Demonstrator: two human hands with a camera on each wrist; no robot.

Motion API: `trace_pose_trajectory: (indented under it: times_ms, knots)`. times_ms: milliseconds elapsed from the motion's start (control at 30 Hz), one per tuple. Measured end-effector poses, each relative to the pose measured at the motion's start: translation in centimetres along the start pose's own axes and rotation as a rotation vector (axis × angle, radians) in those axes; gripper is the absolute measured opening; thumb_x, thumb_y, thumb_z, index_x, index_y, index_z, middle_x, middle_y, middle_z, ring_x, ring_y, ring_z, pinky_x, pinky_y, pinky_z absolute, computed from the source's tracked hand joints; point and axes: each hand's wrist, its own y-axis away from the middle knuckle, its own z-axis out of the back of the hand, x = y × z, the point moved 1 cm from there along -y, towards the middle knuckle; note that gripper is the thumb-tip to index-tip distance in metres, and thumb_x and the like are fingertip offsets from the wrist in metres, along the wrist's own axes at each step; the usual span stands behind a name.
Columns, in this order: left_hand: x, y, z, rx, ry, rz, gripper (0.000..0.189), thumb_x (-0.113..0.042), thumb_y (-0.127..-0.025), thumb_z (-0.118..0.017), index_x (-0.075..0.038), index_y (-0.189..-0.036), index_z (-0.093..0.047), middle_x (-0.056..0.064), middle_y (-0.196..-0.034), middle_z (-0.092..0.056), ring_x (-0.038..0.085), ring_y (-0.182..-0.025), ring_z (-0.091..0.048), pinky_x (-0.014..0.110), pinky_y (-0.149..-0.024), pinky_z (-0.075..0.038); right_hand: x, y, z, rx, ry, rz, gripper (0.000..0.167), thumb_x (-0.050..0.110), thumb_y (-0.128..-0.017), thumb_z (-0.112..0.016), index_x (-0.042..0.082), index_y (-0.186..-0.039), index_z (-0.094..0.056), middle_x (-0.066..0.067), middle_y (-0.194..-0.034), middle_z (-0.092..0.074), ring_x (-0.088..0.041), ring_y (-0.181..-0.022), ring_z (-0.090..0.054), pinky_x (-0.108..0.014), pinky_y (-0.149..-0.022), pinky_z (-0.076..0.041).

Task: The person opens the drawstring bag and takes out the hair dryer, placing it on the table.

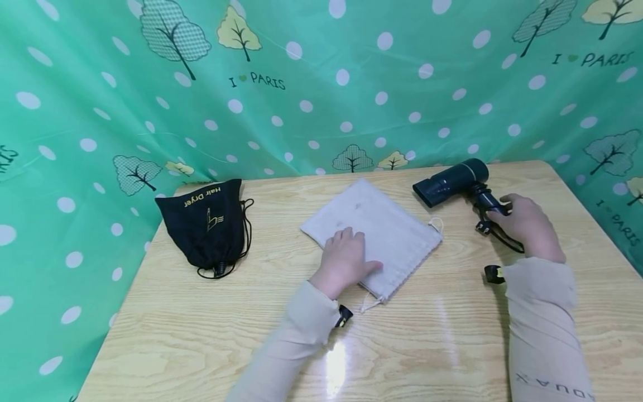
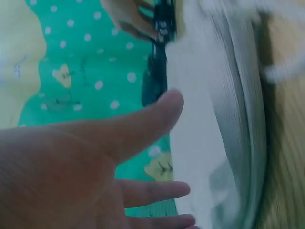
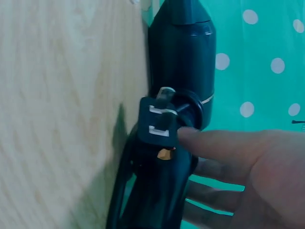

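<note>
A dark hair dryer (image 1: pixel 451 181) lies at the back right of the table, its nozzle toward the left. My right hand (image 1: pixel 531 222) grips its handle; in the right wrist view the thumb (image 3: pixel 209 140) lies beside the black plug (image 3: pixel 158 123) and the other fingers pass behind the handle. The cord is bundled along that handle. A flat white drawstring bag (image 1: pixel 372 229) is spread mid-table. Over its near left edge lies my left hand (image 1: pixel 345 261), fingers straight and thumb stretched out to the side.
On the left of the table a black drawstring pouch (image 1: pixel 206 226) printed "Hair Dryer" lies with its cords loose. A green patterned curtain (image 1: pixel 301 72) hangs behind and beside the wooden table (image 1: pixel 201 335). Both forearms wear light sleeves.
</note>
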Motion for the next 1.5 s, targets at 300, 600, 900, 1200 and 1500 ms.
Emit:
trace_pose_trajectory:
  times_ms: [300,600,900,1200,1500]
  knots:
    - [-2.4,1.0,-0.8,0.090,-0.020,-0.025,0.090,-0.070,-0.068,-0.078,-0.008,-0.130,-0.055,0.012,-0.131,-0.054,0.031,-0.126,-0.047,0.055,-0.104,-0.040,-0.2,-0.2,-0.2,-0.018,0.009,-0.004,0.054,0.016,-0.102,-0.050,-0.017,-0.141,-0.032,-0.045,-0.129,-0.038,-0.057,-0.109,-0.044,-0.066,-0.085,-0.042]
    - [-1.6,-0.1,-1.6,0.090,-0.086,-0.127,0.086,-0.055,-0.078,-0.078,-0.005,-0.141,-0.049,0.017,-0.156,-0.035,0.034,-0.147,-0.028,0.052,-0.121,-0.019,0.0,-0.1,-0.2,-0.044,0.010,-0.009,0.054,0.019,-0.101,-0.053,-0.018,-0.137,-0.036,-0.044,-0.124,-0.044,-0.054,-0.103,-0.049,-0.059,-0.077,-0.046]
    - [1.2,-2.1,-2.1,0.111,0.060,-0.253,0.083,-0.033,-0.082,-0.074,-0.012,-0.153,-0.037,0.011,-0.165,-0.019,0.029,-0.153,-0.011,0.049,-0.124,-0.002,0.2,0.0,-0.2,-0.016,0.006,-0.032,0.060,0.026,-0.099,-0.059,-0.017,-0.135,-0.039,-0.042,-0.120,-0.049,-0.050,-0.097,-0.054,-0.055,-0.072,-0.048]
    - [1.8,-2.5,-2.3,0.032,0.097,-0.288,0.063,-0.014,-0.086,-0.064,-0.013,-0.147,-0.048,0.010,-0.162,-0.027,0.028,-0.153,-0.012,0.043,-0.125,0.000,0.1,0.1,-0.2,0.015,0.019,-0.063,0.066,0.037,-0.098,-0.058,-0.012,-0.138,-0.039,-0.042,-0.124,-0.048,-0.053,-0.099,-0.055,-0.054,-0.070,-0.048]
    - [1.8,-2.3,-2.4,-0.023,0.087,-0.306,0.052,-0.001,-0.093,-0.053,-0.017,-0.142,-0.054,0.010,-0.159,-0.035,0.030,-0.152,-0.019,0.046,-0.125,-0.005,0.2,0.3,-0.2,0.016,0.052,-0.053,0.068,0.040,-0.098,-0.058,-0.012,-0.136,-0.040,-0.040,-0.121,-0.051,-0.052,-0.097,-0.057,-0.052,-0.065,-0.047]
